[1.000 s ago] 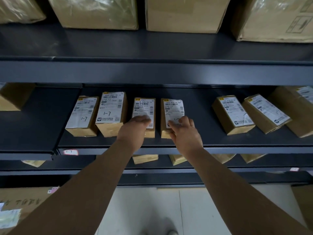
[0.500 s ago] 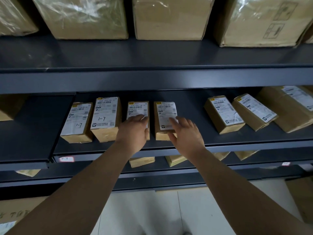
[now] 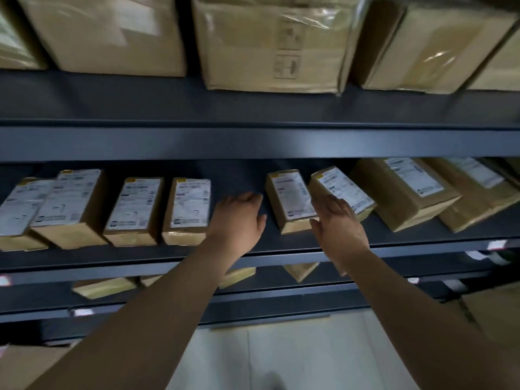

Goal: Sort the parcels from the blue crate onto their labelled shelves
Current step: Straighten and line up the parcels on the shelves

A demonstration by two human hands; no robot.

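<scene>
Small brown parcels with white labels lie in a row on the dark grey middle shelf (image 3: 112, 260). My left hand (image 3: 239, 218) hovers with relaxed fingers over the bare gap between one labelled parcel (image 3: 187, 209) and a parcel to its right (image 3: 289, 201); it holds nothing. My right hand (image 3: 337, 226) reaches with straight fingers to the front of a tilted parcel (image 3: 344, 190), lying between it and its left neighbour. Whether the fingers touch it I cannot tell. The blue crate is out of view.
Three more parcels (image 3: 67, 204) lie at the left and two bigger ones (image 3: 405, 190) at the right of the same shelf. Large taped cartons (image 3: 270, 43) fill the shelf above. Flat parcels (image 3: 104, 287) lie on the shelf below. A carton (image 3: 492, 311) stands on the pale floor at the right.
Both hands have left the two middle parcels and moved right along the shelf to the gap and the tilted parcels. The view has swung right and closer.
</scene>
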